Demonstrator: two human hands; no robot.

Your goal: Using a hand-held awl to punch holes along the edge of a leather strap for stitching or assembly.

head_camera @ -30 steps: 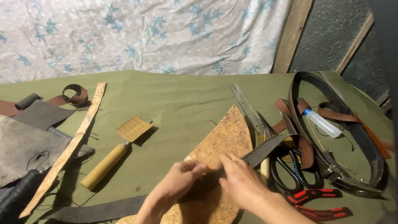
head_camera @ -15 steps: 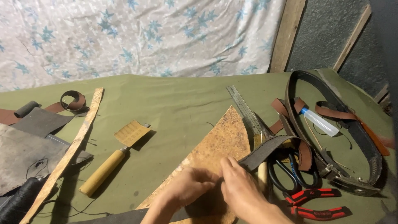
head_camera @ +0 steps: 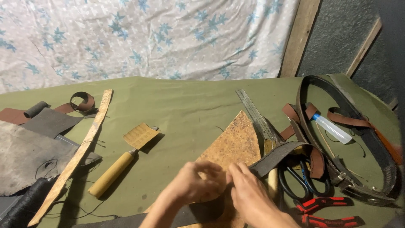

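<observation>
Both hands meet over a cork board. The left hand is curled shut and the right hand pinches a dark strap; keeping it taut should help.

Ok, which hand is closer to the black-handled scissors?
Right. The right hand lies just left of the scissors, beside their handles; the left hand sits farther left, over the cork board.

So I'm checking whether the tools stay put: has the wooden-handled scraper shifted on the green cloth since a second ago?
No. The wooden-handled scraper lies at the same angle, just right of the long wooden strip, as before.
</observation>
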